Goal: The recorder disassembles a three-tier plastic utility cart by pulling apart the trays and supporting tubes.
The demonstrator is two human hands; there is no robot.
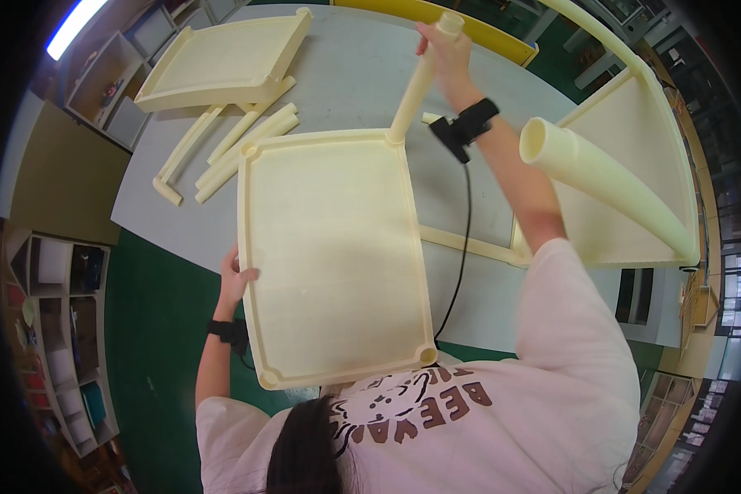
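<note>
A cream plastic shelf panel (333, 255) with a raised rim and round corner sockets is tilted up in front of my body, against the near side of the table. My left hand (237, 284) grips its left edge, thumb over the rim. From the panel's far right corner rises a cream plastic tube (412, 100), its lower end at the corner socket. My right hand (449, 62) is wrapped round this tube close to its top end. How deep the tube sits in the socket I cannot tell.
On the grey table (346, 74) lie another cream panel (230, 62) at the far left and several loose tubes (247, 152). A partly built frame (626, 156) with a thick upright stands to the right. Shelves (62, 329) line the left; a black cable (467, 247) hangs from my right wristband.
</note>
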